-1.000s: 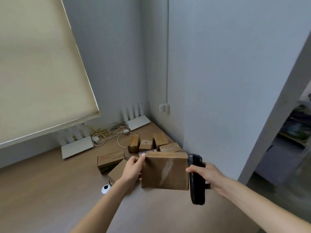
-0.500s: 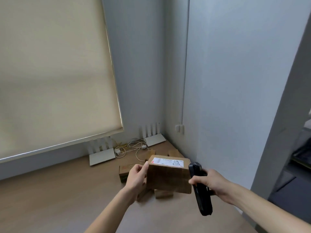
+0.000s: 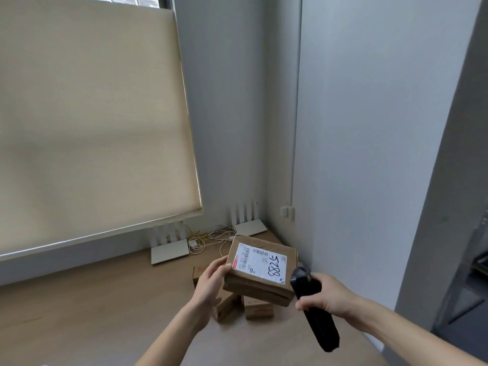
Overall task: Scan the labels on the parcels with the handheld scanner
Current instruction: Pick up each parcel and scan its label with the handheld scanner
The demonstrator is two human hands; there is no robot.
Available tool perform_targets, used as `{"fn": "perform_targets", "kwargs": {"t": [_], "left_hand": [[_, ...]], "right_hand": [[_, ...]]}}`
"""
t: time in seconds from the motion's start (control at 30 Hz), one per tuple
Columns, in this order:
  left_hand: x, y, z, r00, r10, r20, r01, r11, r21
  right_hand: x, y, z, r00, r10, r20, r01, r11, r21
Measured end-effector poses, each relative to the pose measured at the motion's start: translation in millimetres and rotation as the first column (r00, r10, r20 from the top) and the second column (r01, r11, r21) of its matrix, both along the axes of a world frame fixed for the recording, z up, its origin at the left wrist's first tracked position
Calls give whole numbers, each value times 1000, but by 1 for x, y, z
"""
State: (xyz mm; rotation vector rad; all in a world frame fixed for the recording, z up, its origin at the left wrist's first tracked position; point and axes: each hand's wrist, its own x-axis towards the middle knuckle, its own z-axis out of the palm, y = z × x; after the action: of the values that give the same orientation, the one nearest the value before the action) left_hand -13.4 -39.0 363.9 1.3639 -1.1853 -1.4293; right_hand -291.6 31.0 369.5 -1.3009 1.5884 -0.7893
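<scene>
The cardboard parcel is held up above the wooden desk, close to the corner of the room. Its white shipping label now faces up toward the camera, with a barcode along the top and the handwritten number 5288. One second ago only the plain brown side of the parcel was visible, and half a second ago the label was only a thin strip on the top edge. So the parcel has been tilted until the label is fully visible, and I think the label is now ready for scanning.

The left hand grips the left edge of the parcel, the thumb on top near the label and the fingers underneath. The right hand is closed around the black handheld scanner, just beside the right edge of the parcel. The head of the scanner is nearer to the label than before, but it seems to point past it, so it probably needs to turn toward the barcode.

Under the held parcel, other small cardboard boxes lie on the desk and probably wait for their scan. Behind them are two white routers with a bundle of cables, below a beige roller blind.
</scene>
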Motion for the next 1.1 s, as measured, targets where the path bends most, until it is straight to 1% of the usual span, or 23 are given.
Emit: {"fn": "perform_targets", "kwargs": {"t": [0.13, 0.27, 0.33, 0.4, 0.47, 0.6, 0.83, 1.0, 1.1], "left_hand": [[10, 10, 4, 998, -1, -67, 1, 1000, -5], [20, 15, 8, 997, 50, -54, -52, 998, -44], [25, 16, 10, 996, 78, -39, -81, 994, -68], [31, 19, 13, 995, 97, -6, -97, 992, -83], [36, 23, 17, 994, 105, 15, -103, 990, -96], [48, 31, 22, 993, 111, 31, -107, 988, -109], [66, 45, 29, 986, 158, 58, -149, 980, -131], [73, 64, 39, 980, 183, 76, -171, 974, -151], [79, 76, 39, 974, 209, 83, -193, 967, -167]], "right_hand": [[1, 1, 0, 994, 68, -85, -68, 998, 3], [1, -2, 2, 962, 93, -256, -101, 995, -18], [3, -2, 9, 915, 127, -382, -149, 988, -29], [9, -3, 20, 833, 164, -528, -210, 977, -28], [17, -4, 28, 759, 147, -635, -218, 975, -35], [31, -7, 35, 733, 110, -672, -216, 973, -76], [54, -9, 39, 625, 24, -780, -297, 932, -209], [63, -5, 43, 556, 24, -831, -356, 910, -212], [69, 0, 45, 534, 39, -844, -374, 907, -195]]}}
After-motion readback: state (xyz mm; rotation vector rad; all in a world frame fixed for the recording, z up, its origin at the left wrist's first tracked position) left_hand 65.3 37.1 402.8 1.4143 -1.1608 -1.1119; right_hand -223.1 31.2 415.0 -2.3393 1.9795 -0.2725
